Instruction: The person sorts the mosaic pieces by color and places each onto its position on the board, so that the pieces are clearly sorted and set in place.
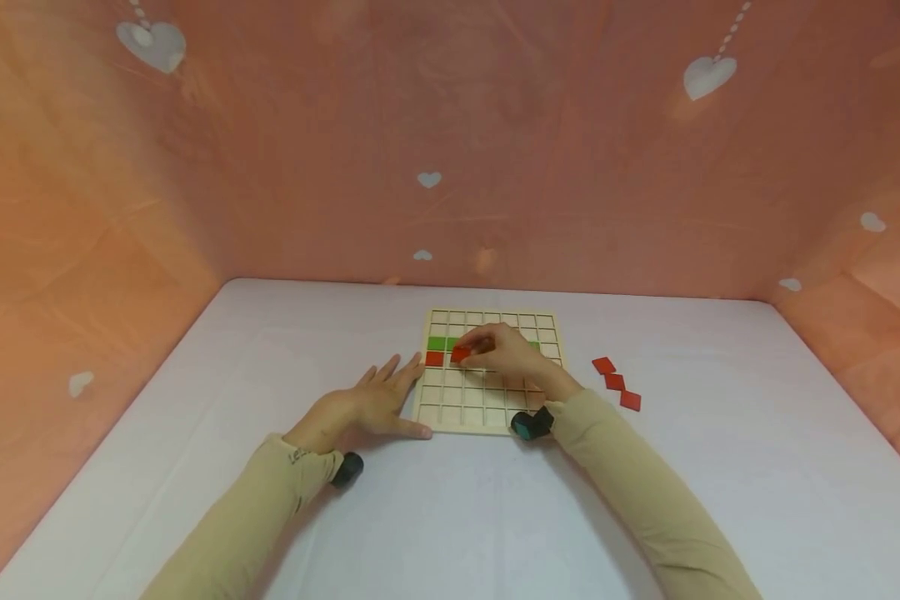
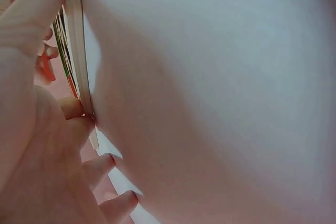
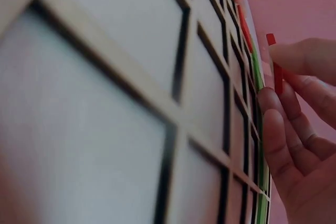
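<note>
A pale wooden grid board (image 1: 452, 415) lies on the white table. Green tiles (image 1: 437, 342) fill part of one row, and a red tile (image 1: 434, 359) sits in the row just below, at the left edge. Over the board, my right hand (image 1: 504, 350) pinches another red tile (image 1: 461, 354) between thumb and fingers, beside the placed red one. In the right wrist view that held tile (image 3: 276, 72) stands on edge, raised off the grid. My left hand (image 1: 381, 402) lies with fingers spread, its fingertips and thumb at the board's left edge.
Three loose red tiles (image 1: 614, 382) lie in a slanting line on the table to the right of the board. Black wrist cameras (image 1: 347, 471) are strapped at both sleeves. A pink-orange cloth wall (image 1: 495, 225) with white hearts surrounds the table (image 1: 450, 517).
</note>
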A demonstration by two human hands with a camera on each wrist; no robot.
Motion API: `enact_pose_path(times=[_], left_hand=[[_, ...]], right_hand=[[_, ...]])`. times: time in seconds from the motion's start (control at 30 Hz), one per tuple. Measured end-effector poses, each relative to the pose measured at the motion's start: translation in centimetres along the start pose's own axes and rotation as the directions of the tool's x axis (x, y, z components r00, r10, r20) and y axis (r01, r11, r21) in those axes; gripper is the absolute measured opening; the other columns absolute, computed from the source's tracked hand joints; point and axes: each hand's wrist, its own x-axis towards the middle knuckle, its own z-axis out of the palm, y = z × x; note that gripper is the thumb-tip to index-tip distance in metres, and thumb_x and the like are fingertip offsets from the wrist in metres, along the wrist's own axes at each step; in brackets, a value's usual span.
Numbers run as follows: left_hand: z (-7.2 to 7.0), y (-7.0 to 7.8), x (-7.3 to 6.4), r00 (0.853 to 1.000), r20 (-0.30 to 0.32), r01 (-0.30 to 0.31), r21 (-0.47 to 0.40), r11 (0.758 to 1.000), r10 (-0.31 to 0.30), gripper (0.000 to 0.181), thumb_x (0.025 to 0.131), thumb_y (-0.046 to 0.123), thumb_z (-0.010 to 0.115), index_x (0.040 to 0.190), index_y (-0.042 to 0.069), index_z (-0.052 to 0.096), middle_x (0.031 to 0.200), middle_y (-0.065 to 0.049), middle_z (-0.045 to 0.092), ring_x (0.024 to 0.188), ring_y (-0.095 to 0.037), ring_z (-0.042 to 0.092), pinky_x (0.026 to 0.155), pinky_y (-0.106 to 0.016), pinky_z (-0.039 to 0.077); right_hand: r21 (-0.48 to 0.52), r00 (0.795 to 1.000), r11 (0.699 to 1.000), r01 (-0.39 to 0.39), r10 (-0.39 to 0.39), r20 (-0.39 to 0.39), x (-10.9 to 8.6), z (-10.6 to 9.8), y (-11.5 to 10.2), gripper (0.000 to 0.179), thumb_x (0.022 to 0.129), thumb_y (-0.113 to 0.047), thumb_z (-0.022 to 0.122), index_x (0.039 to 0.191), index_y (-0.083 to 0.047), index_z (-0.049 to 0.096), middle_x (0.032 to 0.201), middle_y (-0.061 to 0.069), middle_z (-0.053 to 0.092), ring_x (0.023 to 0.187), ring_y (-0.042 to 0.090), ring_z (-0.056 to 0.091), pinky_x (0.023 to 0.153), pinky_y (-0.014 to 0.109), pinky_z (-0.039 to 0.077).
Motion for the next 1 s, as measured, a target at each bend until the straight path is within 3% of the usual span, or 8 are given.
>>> enact_pose_path(times=[0.17, 0.37, 0.7, 1.0], left_hand=[[0.0, 0.2, 0.0, 1.000, 0.009, 0.013, -0.001, 1.000, -0.013, 0.105, 0.085, 0.058, 0.062, 0.155, 0.007, 0.003, 0.163, -0.007, -0.006, 0.149, -0.032, -0.007, 0.119, -0.053, 0.002], [-0.2, 0.3, 0.0, 1.000, 0.017, 0.007, 0.003, 1.000, -0.008, 0.104, 0.086, 0.056, 0.063, 0.154, 0.005, 0.004, 0.163, -0.009, -0.004, 0.149, -0.034, -0.005, 0.119, -0.054, 0.002], [0.0, 0.1, 0.0, 1.000, 0.006, 0.019, -0.001, 1.000, -0.019, 0.106, 0.085, 0.059, 0.062, 0.155, 0.007, 0.003, 0.163, -0.009, -0.005, 0.149, -0.034, -0.006, 0.119, -0.054, 0.002], [-0.1, 0.2, -0.1, 1.000, 0.012, 0.009, 0.001, 1.000, -0.009, 0.104, 0.086, 0.056, 0.062, 0.154, 0.004, 0.004, 0.162, -0.012, -0.004, 0.148, -0.036, -0.004, 0.118, -0.056, 0.003]], right_hand=[[-0.065, 1.000, 0.998, -0.018, 0.018, -0.003, 0.3, 0.3, -0.1, 0.030, 0.087, -0.013, 0.070, 0.116, -0.006, 0.068, 0.111, 0.008, 0.069, 0.096, 0.018, 0.063, 0.086, 0.030, 0.050], [-0.094, 1.000, 0.995, -0.016, 0.018, 0.010, 0.3, 0.3, -0.6, 0.029, 0.087, -0.012, 0.069, 0.115, -0.006, 0.069, 0.106, 0.007, 0.068, 0.091, 0.017, 0.061, 0.081, 0.028, 0.049], [-0.070, 0.999, 0.998, -0.002, 0.004, 0.032, 0.7, 0.5, -1.1, 0.028, 0.086, -0.007, 0.069, 0.113, -0.004, 0.069, 0.095, 0.006, 0.066, 0.081, 0.014, 0.056, 0.071, 0.023, 0.046], [-0.067, 0.999, 0.998, 0.014, -0.012, 0.039, 0.6, 0.6, -0.9, 0.029, 0.084, -0.006, 0.070, 0.114, -0.003, 0.069, 0.102, 0.009, 0.067, 0.083, 0.015, 0.059, 0.073, 0.023, 0.048]])
